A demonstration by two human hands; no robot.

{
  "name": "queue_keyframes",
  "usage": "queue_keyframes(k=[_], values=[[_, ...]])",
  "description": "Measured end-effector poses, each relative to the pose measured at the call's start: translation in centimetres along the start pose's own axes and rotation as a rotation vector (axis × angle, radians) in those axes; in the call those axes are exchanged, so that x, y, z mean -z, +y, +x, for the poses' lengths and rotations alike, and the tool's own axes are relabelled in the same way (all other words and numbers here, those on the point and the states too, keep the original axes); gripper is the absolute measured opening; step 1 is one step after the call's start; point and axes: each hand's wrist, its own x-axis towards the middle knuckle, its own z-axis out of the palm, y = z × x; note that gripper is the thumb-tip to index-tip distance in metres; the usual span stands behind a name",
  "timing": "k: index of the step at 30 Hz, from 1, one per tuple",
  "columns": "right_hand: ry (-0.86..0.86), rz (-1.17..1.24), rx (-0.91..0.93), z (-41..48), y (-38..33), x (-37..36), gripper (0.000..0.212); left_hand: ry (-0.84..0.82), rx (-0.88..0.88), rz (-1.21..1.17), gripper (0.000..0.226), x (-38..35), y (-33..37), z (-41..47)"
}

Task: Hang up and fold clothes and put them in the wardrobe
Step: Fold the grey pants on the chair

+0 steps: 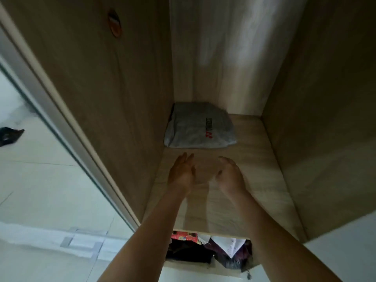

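Observation:
A folded grey garment (pixel 198 127) with black and red print lies flat at the back left corner of a wooden wardrobe shelf (pixel 262 159). Both my arms reach into the compartment above the shelf. My left hand (pixel 182 171) hovers just in front of the garment, fingers extended and apart, holding nothing. My right hand (pixel 230 174) is beside it, fingers loosely curled downward, also holding nothing. Neither hand touches the garment.
Wooden side walls (pixel 114 98) close the compartment on the left and right. Below the shelf's front edge, a lower compartment holds dark clothes and papers (pixel 211 249). A pale tiled floor (pixel 40 190) lies to the left, with a dark item (pixel 9 136) on it.

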Motion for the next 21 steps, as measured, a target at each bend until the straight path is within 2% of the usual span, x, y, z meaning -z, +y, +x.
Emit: queue_keyframes(k=[3, 7, 11, 16, 21], values=[[0.052, 0.019, 0.059, -2.3, -2.8, 5.2, 0.051, 0.073, -0.067, -0.031, 0.049, 4.1, 3.5, -2.1], [0.053, 0.019, 0.056, -5.5, -6.5, 11.3, 0.048, 0.110, -0.012, -0.047, 0.038, 9.7, 7.7, -5.0], [0.071, 0.035, 0.077, -9.8, -10.5, 16.2, 0.046, 0.152, -0.002, -0.050, 0.037, 15.8, 11.2, -10.1], [0.071, 0.045, 0.113, -15.6, -15.3, 19.7, 0.037, 0.209, 0.011, -0.095, 0.038, 22.3, 12.7, -16.7], [0.085, 0.129, 0.230, -22.5, -21.7, 21.0, 0.031, 0.370, 0.121, -0.122, 0.035, 28.6, 11.5, -24.5]])
